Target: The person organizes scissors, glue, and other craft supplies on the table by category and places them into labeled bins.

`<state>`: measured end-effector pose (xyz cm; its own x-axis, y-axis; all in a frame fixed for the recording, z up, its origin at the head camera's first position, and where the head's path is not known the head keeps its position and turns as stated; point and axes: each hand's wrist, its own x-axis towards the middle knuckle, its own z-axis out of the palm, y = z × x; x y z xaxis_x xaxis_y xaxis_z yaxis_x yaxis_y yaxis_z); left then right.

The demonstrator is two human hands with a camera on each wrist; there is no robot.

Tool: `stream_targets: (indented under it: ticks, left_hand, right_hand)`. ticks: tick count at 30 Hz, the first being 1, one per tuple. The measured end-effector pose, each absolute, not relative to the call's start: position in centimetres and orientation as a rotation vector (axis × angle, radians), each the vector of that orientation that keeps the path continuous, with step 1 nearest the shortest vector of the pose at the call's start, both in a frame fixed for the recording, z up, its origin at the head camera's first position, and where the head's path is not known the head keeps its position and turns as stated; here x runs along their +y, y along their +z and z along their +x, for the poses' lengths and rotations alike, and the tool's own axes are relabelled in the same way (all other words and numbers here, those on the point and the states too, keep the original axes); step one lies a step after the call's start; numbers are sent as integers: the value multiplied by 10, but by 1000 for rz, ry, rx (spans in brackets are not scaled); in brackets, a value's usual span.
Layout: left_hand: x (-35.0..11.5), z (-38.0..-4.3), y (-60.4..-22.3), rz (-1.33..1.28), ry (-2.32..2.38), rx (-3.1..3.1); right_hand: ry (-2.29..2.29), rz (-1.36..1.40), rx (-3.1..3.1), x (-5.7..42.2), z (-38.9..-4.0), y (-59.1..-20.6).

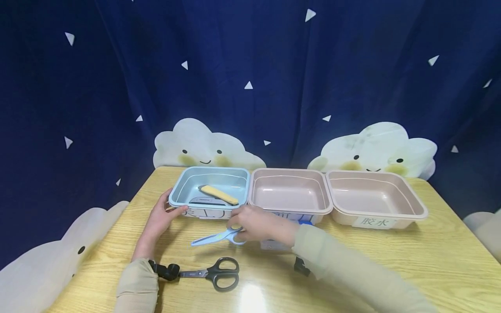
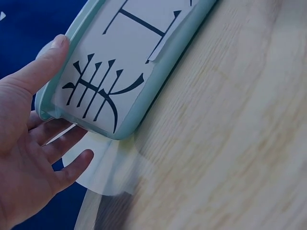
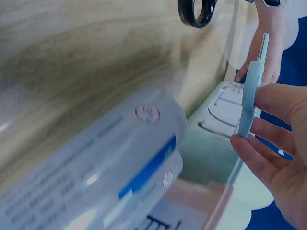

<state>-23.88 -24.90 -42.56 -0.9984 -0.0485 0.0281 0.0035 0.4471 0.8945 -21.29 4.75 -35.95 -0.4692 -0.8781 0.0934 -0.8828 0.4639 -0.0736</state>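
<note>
My left hand [image 1: 158,219] grips the left end of a light blue bin [image 1: 176,203], thumb on the rim and fingers around the corner in the left wrist view. Inside the bin lie a long yellow object [image 1: 219,194] and a grey one [image 1: 207,200]. Light blue scissors [image 1: 213,238] are held by the handle between the thumb and fingers of my right hand [image 1: 256,221], in front of the bin, blades pointing left. Black-handled scissors [image 1: 223,274] lie on the table nearer me. White bottles [image 3: 120,148] with blue print lie near the right wrist, partly hidden by it in the head view.
Two pinkish bins stand right of the blue one, a middle bin [image 1: 328,204] and a right bin [image 1: 420,213], all with paper labels on their fronts. The wooden table [image 1: 438,261] ends at a dark blue curtain [image 1: 250,43] with clouds.
</note>
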Motion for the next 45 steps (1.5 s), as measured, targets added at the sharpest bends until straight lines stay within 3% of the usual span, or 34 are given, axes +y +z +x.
stream_targets:
  ticks: [16, 45]
  left_hand:
    - [-249, -238, -427, 27, -1636, -2614]
    - [-248, -239, -427, 46, -1610, -2622]
  right_hand:
    - [352, 1413, -2568, 101, -239, -333]
    - [460, 972, -2715, 196, -280, -361]
